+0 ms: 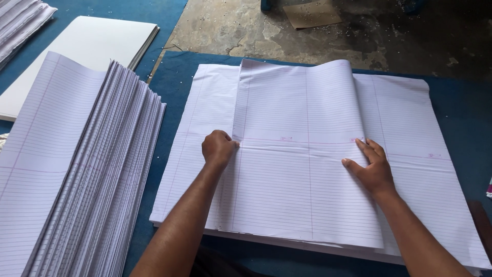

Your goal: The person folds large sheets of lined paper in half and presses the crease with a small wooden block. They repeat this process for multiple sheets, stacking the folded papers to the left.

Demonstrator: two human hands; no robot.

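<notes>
A bundle of large ruled white sheets (pixel 297 169), bowed up at its far edge, lies on top of a wider flat pile of ruled sheets (pixel 425 169) on a blue surface. My left hand (pixel 219 147) is curled into a loose fist and presses the bundle's left edge at its middle crease. Fingers flat and together, my right hand (pixel 373 166) rests on the bundle's right edge at the same crease. Neither hand lifts anything.
To the left stands a tall fanned stack of ruled sheets (pixel 87 174). Behind it lies a stack of plain white sheets (pixel 97 46), with more paper (pixel 20 20) at the top left corner. Bare concrete floor (pixel 318 36) with a cardboard scrap (pixel 311 14) lies beyond.
</notes>
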